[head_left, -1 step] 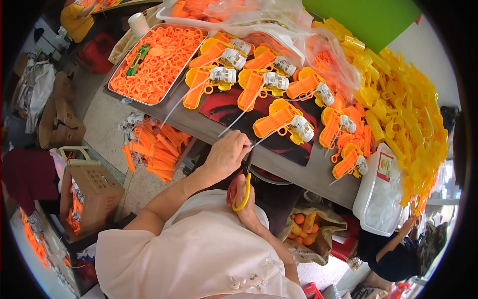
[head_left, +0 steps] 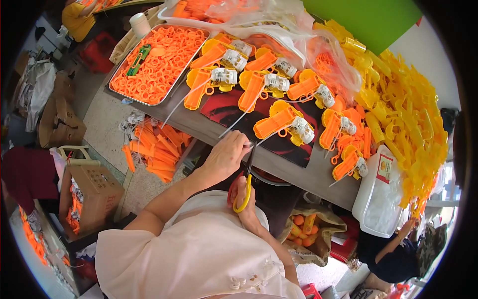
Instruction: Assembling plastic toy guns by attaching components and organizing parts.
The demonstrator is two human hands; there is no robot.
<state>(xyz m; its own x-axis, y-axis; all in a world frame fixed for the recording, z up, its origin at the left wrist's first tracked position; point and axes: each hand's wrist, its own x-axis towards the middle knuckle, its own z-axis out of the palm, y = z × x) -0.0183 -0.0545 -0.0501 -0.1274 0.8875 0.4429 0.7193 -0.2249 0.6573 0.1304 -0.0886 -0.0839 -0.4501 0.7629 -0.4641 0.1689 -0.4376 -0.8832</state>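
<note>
My left hand [head_left: 226, 153] is closed in a pinch at the table's front edge, on the end of a thin pale plastic strip. That strip [head_left: 266, 138] runs from the nearest orange and yellow toy gun [head_left: 277, 122], which has a clear printed part on its side. Below, my right hand [head_left: 244, 199] is wrapped round the yellow and red handles of a pair of scissors [head_left: 247, 187]. Its dark blades point up to the strip beside my left fingertips. Whether the strip is cut through I cannot tell.
More toy guns [head_left: 262, 84] with trailing strips lie across the table [head_left: 191, 123]. A metal tray [head_left: 154, 65] of orange rings stands left, a yellow heap of parts [head_left: 403, 109] right. A white tub [head_left: 381, 199] sits at the right edge. Another person's hand [head_left: 408, 226] shows beyond.
The scissors' blade tips sit slightly higher against the strip by my left fingertips. Both hands keep almost the same place, and the toy guns have not moved.
</note>
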